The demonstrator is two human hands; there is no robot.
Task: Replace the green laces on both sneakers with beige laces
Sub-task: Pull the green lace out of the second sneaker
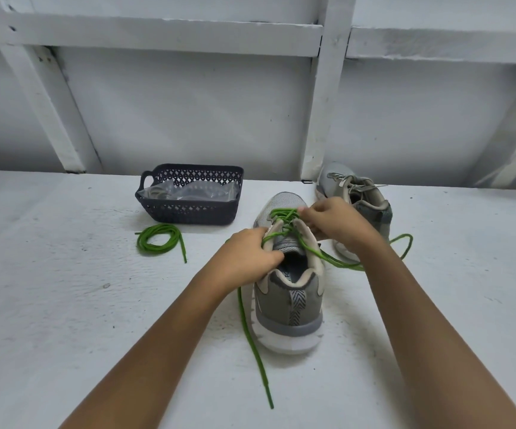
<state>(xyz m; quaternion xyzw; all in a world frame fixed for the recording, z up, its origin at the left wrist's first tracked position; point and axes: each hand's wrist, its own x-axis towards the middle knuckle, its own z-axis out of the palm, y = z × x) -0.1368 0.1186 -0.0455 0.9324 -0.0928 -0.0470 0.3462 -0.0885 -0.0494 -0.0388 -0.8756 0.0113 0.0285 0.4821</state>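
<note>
the near sneaker [290, 292] stands on the white table [65, 305] right between my hands, heel toward me and toe pointing away. my left hand [250, 255] grips its left side at the collar, fingers curled over the edge by the eyelets and thumb lying by the tongue. my right hand [334, 221] reaches over the right side and pinches the green lace [284, 218] near the toe end of the lacing, where it still crosses the lower eyelets. one free end of that lace trails down the left of the shoe toward me; the other swings out in a loop past my right wrist.

the far sneaker [359, 196] sits just behind my right hand, partly hidden by it, already wearing beige laces [342, 181] (its toe is close to the wall). a loose green lace [157, 241] lies coiled on the table well to the left of my left hand, just in front of a dark basket [188, 212] holding clear plastic bags [195, 191].
</note>
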